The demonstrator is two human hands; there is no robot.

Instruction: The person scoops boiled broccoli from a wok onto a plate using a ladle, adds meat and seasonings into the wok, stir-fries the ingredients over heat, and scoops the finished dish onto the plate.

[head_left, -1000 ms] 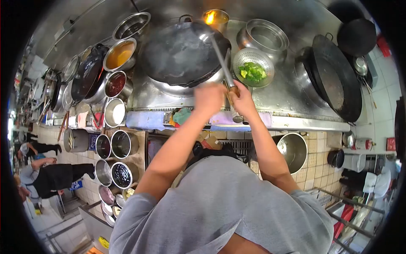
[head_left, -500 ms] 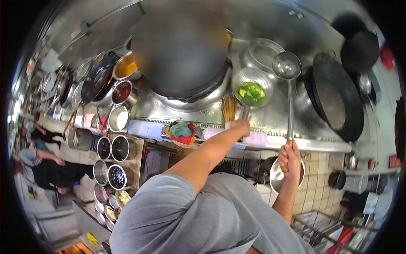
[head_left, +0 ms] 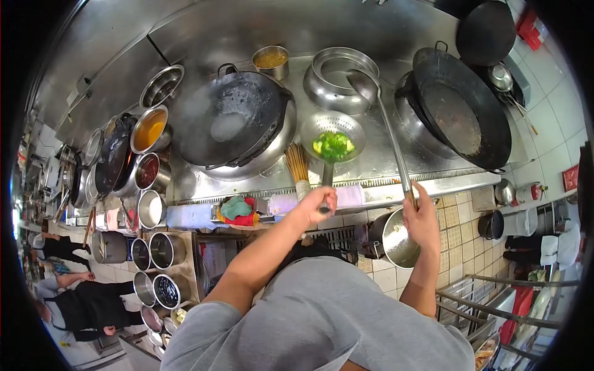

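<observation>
My left hand point(head_left: 318, 204) is closed round the handle of a perforated strainer point(head_left: 309, 128). Chopped green vegetables point(head_left: 335, 146) lie in its bowl, over the steel worktop. In my right hand point(head_left: 422, 216) is the end of a long ladle point(head_left: 394, 139). The ladle's bowl is tilted beside a round steel pot point(head_left: 337, 96) at the back. A bamboo brush point(head_left: 297, 164) stands just left of the strainer. Left of that, a dark wok point(head_left: 253, 105) sits on the stove, with a pale, hazy patch inside.
A second large wok point(head_left: 455, 111) leans at right. Pots of orange liquid point(head_left: 150, 128) and red sauce point(head_left: 147, 171) line the left. Folded cloths point(head_left: 237, 210) lie along the front edge. Below right hangs a metal pan point(head_left: 401, 238). Another person point(head_left: 86, 303) stands at far left.
The view has shifted. My left hand and the strainer have come nearer to me. The ladle's bowl has turned and tilted. A blurred dark shape that covered the left wok no longer shows.
</observation>
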